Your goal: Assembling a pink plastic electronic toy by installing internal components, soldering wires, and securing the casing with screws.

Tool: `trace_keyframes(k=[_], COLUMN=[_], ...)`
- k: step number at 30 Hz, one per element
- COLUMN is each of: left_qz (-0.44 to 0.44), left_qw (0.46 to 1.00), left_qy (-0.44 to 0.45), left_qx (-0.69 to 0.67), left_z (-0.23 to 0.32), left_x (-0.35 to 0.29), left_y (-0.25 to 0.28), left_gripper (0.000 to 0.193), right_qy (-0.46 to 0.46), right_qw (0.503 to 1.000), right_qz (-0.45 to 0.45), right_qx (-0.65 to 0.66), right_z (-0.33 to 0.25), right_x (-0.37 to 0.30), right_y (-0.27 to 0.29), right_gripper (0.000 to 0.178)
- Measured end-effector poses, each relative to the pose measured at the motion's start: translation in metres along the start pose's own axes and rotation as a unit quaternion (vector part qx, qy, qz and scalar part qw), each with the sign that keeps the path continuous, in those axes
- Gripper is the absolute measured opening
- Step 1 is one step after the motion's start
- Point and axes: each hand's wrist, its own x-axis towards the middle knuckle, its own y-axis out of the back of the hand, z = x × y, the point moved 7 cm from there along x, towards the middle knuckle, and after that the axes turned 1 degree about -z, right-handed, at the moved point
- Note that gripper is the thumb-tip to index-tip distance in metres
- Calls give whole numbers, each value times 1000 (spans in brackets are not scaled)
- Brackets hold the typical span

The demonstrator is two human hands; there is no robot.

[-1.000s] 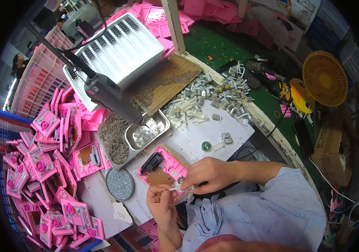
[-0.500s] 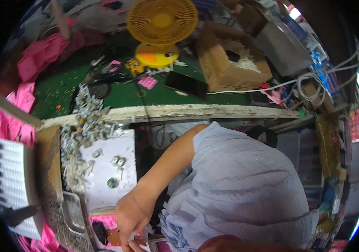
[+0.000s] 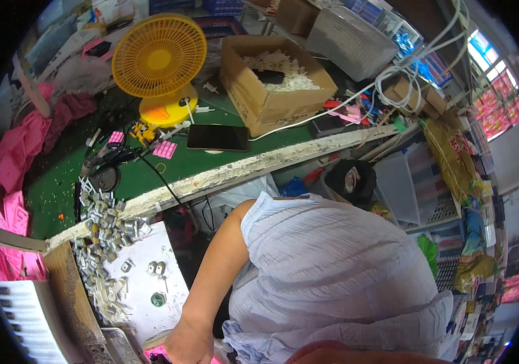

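Observation:
At the lower edge my right hand (image 3: pixel 189 344) reaches down over the work surface, its forearm bent back from a grey-blue sleeve (image 3: pixel 338 261). Its fingers run out of the picture, so whatever they hold is hidden. A strip of pink material (image 3: pixel 157 352) shows beside the hand. Just beyond it lies a white board (image 3: pixel 168 273). On the board are a small green round piece (image 3: pixel 158 299) and a pair of small silver motors (image 3: pixel 156 267). A heap of similar metal pieces (image 3: pixel 98 236) covers the board's left side. My left hand is out of view.
Behind a worn wooden ledge (image 3: pixel 211 179), a green tabletop (image 3: pixel 47 188) carries a yellow fan (image 3: pixel 159 59), a black phone (image 3: pixel 217 137) and a cardboard box (image 3: pixel 247 100) of white pieces. White cable (image 3: pixel 308 120) crosses the tabletop. A metal tray (image 3: pixel 120 346) lies lower left.
The view has shifted, so the board and my right hand sit lower in the picture. The fingers and a whitish bit at them, seen before, are now cut off by the lower edge.

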Motion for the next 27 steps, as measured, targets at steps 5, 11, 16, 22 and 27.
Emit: trace_keyframes(k=[5,11,16,22,27], left_qz=[-33,-49,-58,-62,-8], left_qw=[999,997,995,993,989], left_qy=[-24,-44,-52,-40,7], left_qx=[-14,-39,-59,-87,-146], left_z=[-3,-3,-5,-8,-37], left_x=[10,19,24,33,34], left_y=[-8,-12,-9,-3,45], left_gripper=[28,31,34,37,40], right_qy=[-74,-26,-47,26,-1], right_qw=[991,992,990,967,991], right_qz=[66,102,116,39,121], right_qx=[93,-74,-57,-251,-54], right_z=[-9,-19,-21,-31,-16], right_x=[-13,-14,-8,2,15], right_y=[9,0,-6,-18,-24], right_gripper=[25,26,29,30,36])
